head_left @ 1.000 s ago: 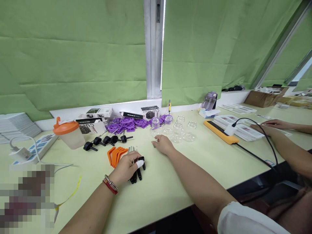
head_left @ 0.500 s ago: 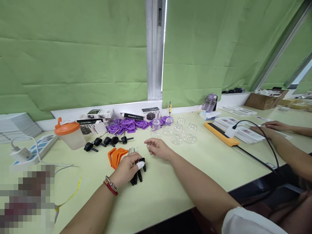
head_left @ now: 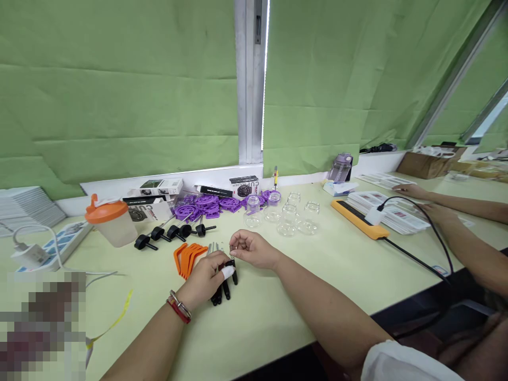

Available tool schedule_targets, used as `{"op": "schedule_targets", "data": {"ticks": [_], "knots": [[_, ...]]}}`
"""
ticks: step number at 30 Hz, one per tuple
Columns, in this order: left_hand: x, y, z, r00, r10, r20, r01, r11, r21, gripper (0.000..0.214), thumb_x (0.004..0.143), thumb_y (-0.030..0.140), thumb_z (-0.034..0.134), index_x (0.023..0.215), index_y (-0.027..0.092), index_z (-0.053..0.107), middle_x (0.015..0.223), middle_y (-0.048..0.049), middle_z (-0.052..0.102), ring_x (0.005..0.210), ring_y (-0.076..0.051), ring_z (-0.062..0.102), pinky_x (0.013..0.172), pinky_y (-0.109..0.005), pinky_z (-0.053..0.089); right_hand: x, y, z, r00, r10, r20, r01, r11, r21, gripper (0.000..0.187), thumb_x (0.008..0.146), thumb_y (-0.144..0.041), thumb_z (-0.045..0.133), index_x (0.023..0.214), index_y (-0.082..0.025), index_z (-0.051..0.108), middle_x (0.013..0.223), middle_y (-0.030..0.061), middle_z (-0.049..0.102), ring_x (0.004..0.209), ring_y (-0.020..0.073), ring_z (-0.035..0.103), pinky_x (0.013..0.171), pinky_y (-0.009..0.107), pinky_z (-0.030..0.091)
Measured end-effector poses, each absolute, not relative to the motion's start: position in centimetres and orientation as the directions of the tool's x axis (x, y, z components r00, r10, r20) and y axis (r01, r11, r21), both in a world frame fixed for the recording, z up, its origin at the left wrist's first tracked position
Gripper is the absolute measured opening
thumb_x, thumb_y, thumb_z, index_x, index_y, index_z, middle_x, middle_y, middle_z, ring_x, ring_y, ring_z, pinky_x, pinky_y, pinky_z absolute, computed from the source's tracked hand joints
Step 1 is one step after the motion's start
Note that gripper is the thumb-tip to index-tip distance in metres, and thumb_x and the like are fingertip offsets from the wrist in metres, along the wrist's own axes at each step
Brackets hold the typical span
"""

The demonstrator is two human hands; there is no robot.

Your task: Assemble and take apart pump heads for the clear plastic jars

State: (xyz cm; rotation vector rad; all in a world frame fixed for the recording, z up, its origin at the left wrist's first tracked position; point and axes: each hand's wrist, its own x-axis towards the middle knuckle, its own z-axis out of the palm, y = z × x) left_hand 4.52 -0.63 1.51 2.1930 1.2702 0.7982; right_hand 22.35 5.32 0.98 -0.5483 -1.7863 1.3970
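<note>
My left hand (head_left: 207, 275) rests on the pale green table (head_left: 278, 296), fingers curled over a bundle of black plastic pieces (head_left: 224, 283); one fingertip wears white tape. My right hand (head_left: 251, 248) hovers just beyond it with the fingers pinched round something small that I cannot make out. Orange curved parts (head_left: 186, 256) and thin metal rods (head_left: 214, 246) lie right beside my left hand. Farther back stand several clear glass jars (head_left: 291, 218), purple plastic discs (head_left: 208, 204) and black knobbed pins (head_left: 166, 233).
An orange-lidded cup (head_left: 111, 222) and a power strip (head_left: 59, 241) sit at the left. Boxes (head_left: 159, 186) line the window sill. At the right, another person's hands (head_left: 432, 211) work over stacked cards (head_left: 391, 211), beside an orange bar (head_left: 359, 217) with a black cable (head_left: 420, 256).
My right hand drew back from near the jars toward my left hand and closed from spread fingers into a pinch. My left hand stayed on the black pieces.
</note>
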Motion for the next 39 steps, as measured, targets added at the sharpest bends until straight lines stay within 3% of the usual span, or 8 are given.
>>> {"op": "schedule_targets", "data": {"ticks": [12,17,23,28,35,39], "knots": [[4.5,-0.6,1.5,0.405,0.875,0.266,0.603,-0.474,0.641,0.019,0.085,0.030,0.049,0.073,0.018,0.058,0.076,-0.0029,0.056,0.074,-0.016,0.052,0.070,-0.030,0.044,22.7,5.3,1.0,-0.628,0.727,0.278,0.024,0.376,-0.926,0.024,0.071,-0.033,0.069,0.083,-0.016,0.057,0.060,-0.0064,0.044,0.052,0.0064,0.036,0.049,0.020,0.030],[4.5,-0.5,1.5,0.395,0.879,0.268,0.618,-0.470,0.631,0.020,0.086,0.031,0.048,0.073,0.018,0.057,0.076,-0.0021,0.055,0.072,-0.015,0.051,0.067,-0.028,0.042,23.1,5.7,0.8,-0.709,0.658,0.255,0.078,0.432,-0.898,0.021,0.070,-0.032,0.070,0.077,-0.015,0.061,0.068,-0.0024,0.053,0.057,0.0067,0.040,0.053,0.021,0.034],[4.4,-0.3,1.3,0.396,0.876,0.275,0.631,-0.478,0.611,0.024,0.087,0.034,0.047,0.073,0.018,0.059,0.074,-0.0032,0.057,0.073,-0.017,0.052,0.066,-0.028,0.042,22.6,5.6,0.3,-0.749,0.648,0.142,0.034,0.251,-0.967,0.030,0.069,-0.040,0.072,0.079,-0.016,0.056,0.065,-0.0044,0.052,0.056,0.0070,0.046,0.054,0.021,0.039],[4.4,0.0,0.8,0.387,0.879,0.277,0.652,-0.474,0.592,0.024,0.086,0.035,0.049,0.077,0.019,0.064,0.078,-0.0039,0.060,0.073,-0.017,0.054,0.067,-0.028,0.043,21.9,5.2,0.4,-0.702,0.711,0.047,0.073,0.137,-0.988,0.024,0.072,-0.033,0.069,0.075,-0.017,0.051,0.054,-0.0065,0.051,0.048,0.0077,0.049,0.048,0.020,0.039],[2.7,0.4,1.4,0.276,0.919,0.280,0.692,-0.392,0.606,0.025,0.085,0.034,0.050,0.101,0.020,0.063,0.100,-0.0077,0.061,0.090,-0.021,0.058,0.081,-0.036,0.046,22.1,6.2,-0.7,-0.492,0.854,-0.172,0.345,0.010,-0.938,0.007,0.074,-0.021,0.064,0.076,-0.016,0.059,0.045,-0.0036,0.054,0.038,0.0100,0.050,0.041,0.022,0.043],[2.8,-0.2,1.5,0.386,0.904,0.186,0.701,-0.418,0.578,0.042,0.087,0.036,0.045,0.125,0.018,0.050,0.128,-0.0130,0.052,0.117,-0.026,0.048,0.098,-0.042,0.040,21.6,5.8,-1.0,-0.482,0.847,-0.226,0.393,-0.021,-0.919,0.006,0.073,-0.018,0.062,0.069,-0.015,0.059,0.044,-0.0014,0.056,0.040,0.0112,0.053,0.042,0.023,0.047]]}}
